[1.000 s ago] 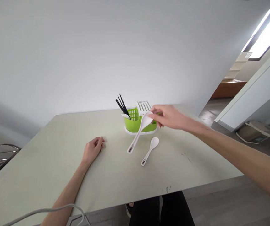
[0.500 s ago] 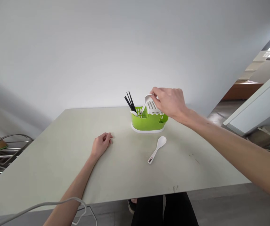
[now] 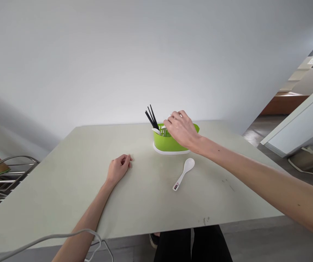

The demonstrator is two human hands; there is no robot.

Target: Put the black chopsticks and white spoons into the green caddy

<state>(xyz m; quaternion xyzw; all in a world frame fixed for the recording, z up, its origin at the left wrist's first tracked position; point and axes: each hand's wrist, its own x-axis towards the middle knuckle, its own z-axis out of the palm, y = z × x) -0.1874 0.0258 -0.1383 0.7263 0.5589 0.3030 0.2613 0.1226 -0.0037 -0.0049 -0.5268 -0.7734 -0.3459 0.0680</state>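
My right hand (image 3: 182,128) is over the green cutlery holder (image 3: 169,143), its fingers curled at the top of a white spoon (image 3: 164,128). Only a small part of that spoon shows below my fingers, inside the holder's left section; the rest is hidden. Several black chopsticks (image 3: 152,118) and another white spoon (image 3: 156,131) stand at the holder's left end. A third white spoon (image 3: 184,174) lies on the table in front, bowl pointing away from me. My left hand (image 3: 119,168) rests on the table to the left, fingers loosely curled and holding nothing.
The pale table (image 3: 71,182) reaches the white wall (image 3: 118,65). A grey cable (image 3: 49,236) crosses my left forearm at the near edge. A metal rack (image 3: 6,178) stands beyond the table's left side.
My right hand has lowered and shifted left, bringing the spoon deeper into the holder and covering the white slotted piece. My left hand has stayed in place. The view has shifted slightly.
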